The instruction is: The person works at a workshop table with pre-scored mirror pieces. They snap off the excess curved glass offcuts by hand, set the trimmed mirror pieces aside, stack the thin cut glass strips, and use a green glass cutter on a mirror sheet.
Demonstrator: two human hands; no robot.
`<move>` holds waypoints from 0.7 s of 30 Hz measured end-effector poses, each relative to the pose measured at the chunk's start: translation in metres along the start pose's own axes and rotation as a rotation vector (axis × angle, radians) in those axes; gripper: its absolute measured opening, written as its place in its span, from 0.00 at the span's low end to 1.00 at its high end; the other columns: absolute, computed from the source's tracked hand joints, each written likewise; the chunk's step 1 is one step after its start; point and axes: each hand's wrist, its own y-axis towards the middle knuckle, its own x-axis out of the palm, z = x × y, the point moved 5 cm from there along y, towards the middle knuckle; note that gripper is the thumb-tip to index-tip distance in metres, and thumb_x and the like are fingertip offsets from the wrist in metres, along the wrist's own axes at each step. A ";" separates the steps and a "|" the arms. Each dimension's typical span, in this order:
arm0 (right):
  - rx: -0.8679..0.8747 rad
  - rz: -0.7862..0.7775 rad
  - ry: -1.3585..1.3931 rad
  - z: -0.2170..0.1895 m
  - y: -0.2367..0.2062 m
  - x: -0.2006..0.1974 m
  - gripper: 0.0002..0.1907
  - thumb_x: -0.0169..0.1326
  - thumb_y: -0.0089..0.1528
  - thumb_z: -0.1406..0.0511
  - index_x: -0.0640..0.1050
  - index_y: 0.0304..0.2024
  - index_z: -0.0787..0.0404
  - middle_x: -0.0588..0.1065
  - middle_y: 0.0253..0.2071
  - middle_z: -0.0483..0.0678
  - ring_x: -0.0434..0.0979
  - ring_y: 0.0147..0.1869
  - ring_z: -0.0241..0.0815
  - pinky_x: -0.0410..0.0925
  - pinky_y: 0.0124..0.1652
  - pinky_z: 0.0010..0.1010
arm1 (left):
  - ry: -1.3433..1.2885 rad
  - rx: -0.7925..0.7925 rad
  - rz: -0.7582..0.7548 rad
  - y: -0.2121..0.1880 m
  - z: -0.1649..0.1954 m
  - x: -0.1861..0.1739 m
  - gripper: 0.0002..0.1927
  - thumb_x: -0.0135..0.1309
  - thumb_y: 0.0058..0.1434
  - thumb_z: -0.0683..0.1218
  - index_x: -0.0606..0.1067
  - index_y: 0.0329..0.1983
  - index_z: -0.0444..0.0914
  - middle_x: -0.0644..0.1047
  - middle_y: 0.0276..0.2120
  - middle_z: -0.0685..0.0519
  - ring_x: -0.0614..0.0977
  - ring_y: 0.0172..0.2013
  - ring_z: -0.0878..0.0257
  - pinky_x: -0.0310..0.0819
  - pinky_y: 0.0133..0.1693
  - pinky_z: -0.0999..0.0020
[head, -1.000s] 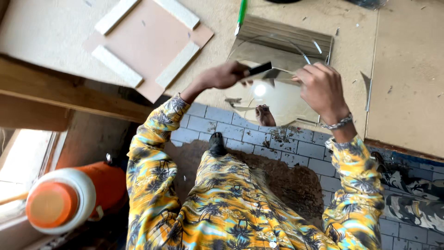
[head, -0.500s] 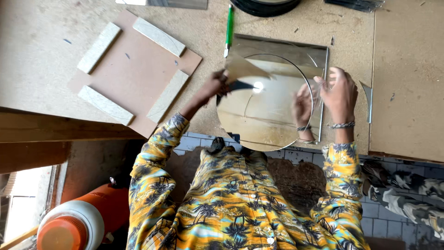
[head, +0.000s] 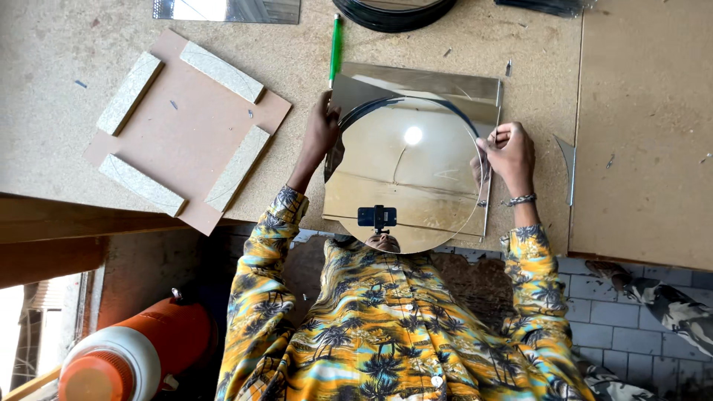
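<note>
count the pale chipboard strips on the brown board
4, framing the brown square board: upper-left strip, upper-right strip, right strip, lower-left strip. None appear hidden.

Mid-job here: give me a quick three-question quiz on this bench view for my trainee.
1. True or false: both hands grip the round mirror.
2. Which lies just beyond the mirror: A) green pen B) hammer C) ruler?
3. What lies left of the left hand?

Key: 1. True: the left hand holds its left edge, the right hand its right edge. 2. A. 3. A brown board with four pale strips.
</note>
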 end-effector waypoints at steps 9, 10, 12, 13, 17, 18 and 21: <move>0.176 -0.093 0.487 0.023 0.005 -0.023 0.12 0.69 0.60 0.66 0.77 0.33 0.63 0.74 0.28 0.41 0.70 0.28 0.32 0.63 0.26 0.26 | -0.608 -0.326 -0.223 0.006 0.018 0.029 0.19 0.47 0.70 0.41 0.65 0.62 0.27 0.78 0.49 0.38 0.87 0.43 0.51 0.86 0.35 0.61; 0.135 -0.054 0.454 0.021 0.007 -0.026 0.15 0.71 0.61 0.66 0.75 0.32 0.65 0.73 0.28 0.41 0.68 0.28 0.32 0.62 0.27 0.25 | -0.668 -0.368 -0.260 0.007 0.027 0.033 0.19 0.43 0.70 0.41 0.62 0.62 0.28 0.77 0.48 0.40 0.87 0.43 0.52 0.86 0.34 0.61; 0.088 -0.023 0.464 0.019 0.011 -0.028 0.17 0.72 0.60 0.67 0.74 0.31 0.66 0.72 0.28 0.40 0.65 0.29 0.30 0.60 0.29 0.23 | -0.556 -0.229 -0.309 0.016 0.057 0.046 0.19 0.45 0.71 0.40 0.63 0.62 0.28 0.79 0.46 0.39 0.89 0.39 0.52 0.86 0.34 0.60; 0.076 -0.032 0.505 0.017 0.013 -0.028 0.16 0.72 0.59 0.68 0.75 0.31 0.64 0.72 0.28 0.39 0.65 0.29 0.29 0.60 0.29 0.23 | -0.502 -0.157 -0.329 0.020 0.071 0.054 0.18 0.46 0.71 0.40 0.63 0.62 0.28 0.81 0.45 0.38 0.89 0.37 0.53 0.85 0.34 0.60; -0.004 0.052 0.316 0.010 0.018 -0.052 0.14 0.72 0.61 0.68 0.77 0.28 0.61 0.74 0.27 0.40 0.67 0.29 0.28 0.61 0.30 0.23 | -0.572 -0.264 -0.269 0.031 0.096 0.076 0.19 0.41 0.71 0.41 0.60 0.63 0.30 0.79 0.41 0.35 0.87 0.34 0.54 0.83 0.25 0.61; -0.035 0.103 0.280 0.007 0.017 -0.065 0.14 0.72 0.61 0.67 0.77 0.29 0.62 0.74 0.28 0.41 0.69 0.30 0.29 0.62 0.30 0.23 | -0.524 -0.270 -0.255 0.035 0.098 0.076 0.18 0.40 0.72 0.42 0.61 0.63 0.29 0.79 0.41 0.33 0.87 0.34 0.54 0.83 0.24 0.62; -0.164 0.175 0.125 -0.010 0.011 -0.108 0.12 0.71 0.63 0.65 0.79 0.32 0.63 0.77 0.33 0.44 0.73 0.33 0.32 0.66 0.33 0.24 | -0.552 -0.224 -0.309 0.051 0.102 0.073 0.19 0.37 0.74 0.45 0.63 0.62 0.29 0.80 0.46 0.36 0.86 0.38 0.54 0.85 0.29 0.64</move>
